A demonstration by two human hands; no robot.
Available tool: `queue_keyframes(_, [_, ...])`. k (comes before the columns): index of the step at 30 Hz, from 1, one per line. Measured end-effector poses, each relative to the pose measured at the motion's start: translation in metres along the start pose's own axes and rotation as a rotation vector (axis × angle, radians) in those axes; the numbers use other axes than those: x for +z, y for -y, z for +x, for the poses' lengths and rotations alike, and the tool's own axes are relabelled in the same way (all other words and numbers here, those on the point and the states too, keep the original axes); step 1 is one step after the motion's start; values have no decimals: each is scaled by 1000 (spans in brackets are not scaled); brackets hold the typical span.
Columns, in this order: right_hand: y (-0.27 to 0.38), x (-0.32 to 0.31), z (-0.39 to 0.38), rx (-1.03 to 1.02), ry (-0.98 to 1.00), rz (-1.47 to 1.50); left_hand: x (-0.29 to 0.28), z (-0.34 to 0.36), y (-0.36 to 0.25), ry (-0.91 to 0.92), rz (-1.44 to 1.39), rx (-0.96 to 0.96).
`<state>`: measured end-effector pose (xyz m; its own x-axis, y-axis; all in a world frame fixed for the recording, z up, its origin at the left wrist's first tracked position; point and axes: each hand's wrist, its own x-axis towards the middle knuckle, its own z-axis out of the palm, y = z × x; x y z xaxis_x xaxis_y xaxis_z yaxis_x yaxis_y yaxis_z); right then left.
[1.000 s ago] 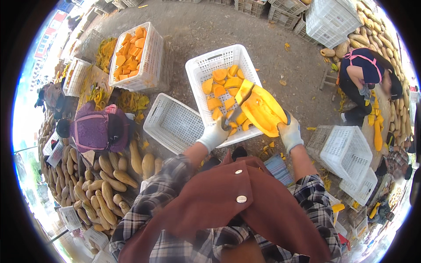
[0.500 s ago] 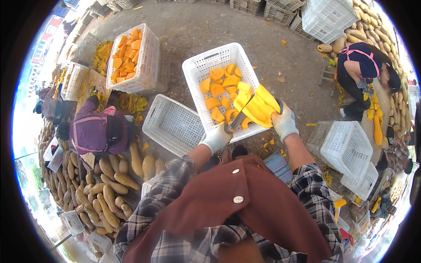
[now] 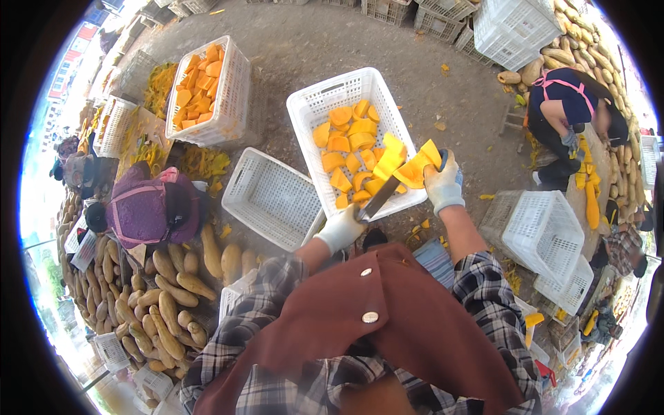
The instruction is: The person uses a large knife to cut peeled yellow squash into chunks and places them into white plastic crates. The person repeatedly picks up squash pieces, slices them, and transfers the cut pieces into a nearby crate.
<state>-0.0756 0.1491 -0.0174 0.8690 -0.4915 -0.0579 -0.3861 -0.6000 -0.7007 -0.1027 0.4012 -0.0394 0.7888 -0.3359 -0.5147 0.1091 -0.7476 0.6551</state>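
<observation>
My left hand (image 3: 340, 229), in a white glove, is closed round the handle of a knife (image 3: 380, 199). Its blade slants up and right, the tip near the pumpkin's cut end. In my right hand (image 3: 445, 185), also gloved, is a peeled orange-yellow pumpkin piece (image 3: 418, 168), held over the right side of a white plastic crate (image 3: 332, 95). Just left of it, a separate pumpkin chunk (image 3: 392, 156) shows above the crate; whether it still touches the held piece I cannot tell. Several cut pumpkin chunks (image 3: 339, 144) lie in the crate below.
A white crate (image 3: 252, 207) stands close on the left. Behind it is a stack of crates (image 3: 238, 97) topped with orange chunks. Stacked crates (image 3: 539, 225) stand at right. Whole pumpkins (image 3: 169, 311) lie left. A person in purple (image 3: 145, 207) and another in dark clothes (image 3: 567, 104) bend at either side.
The long pumpkin piece in my right hand is now shorter, with a chunk cut from it. The knife has swung clear to its lower left, and more chunks lie in the crate.
</observation>
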Motion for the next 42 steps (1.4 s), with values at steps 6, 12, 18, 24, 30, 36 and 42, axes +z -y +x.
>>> queue_keyframes(6, [18, -12, -1, 274, -33, 199, -75, -18, -34, -295, -868, 134])
queue_keyframes(12, [7, 12, -13, 93, 86, 741, -30, 0, -24, -678, -556, 335])
queue_keyframes(18, [-155, -34, -139, 313, -9, 157, 62, 38, 102, -25, -330, -259])
queue_keyframes(24, [-253, -56, -393, 1093, 217, -284, -11, 31, 140, 17, -493, -171])
queue_keyframes(30, [-205, -31, -518, 1373, 115, 155, -30, 30, 100, 29, -583, -272])
queue_keyframes(36, [-190, -2, -546, 1352, 17, 266, 3, 19, 42, 288, -473, -100])
queue_keyframes(42, [-288, -8, -572, 1453, -478, 229, 82, 1, -3, 490, -378, -8])
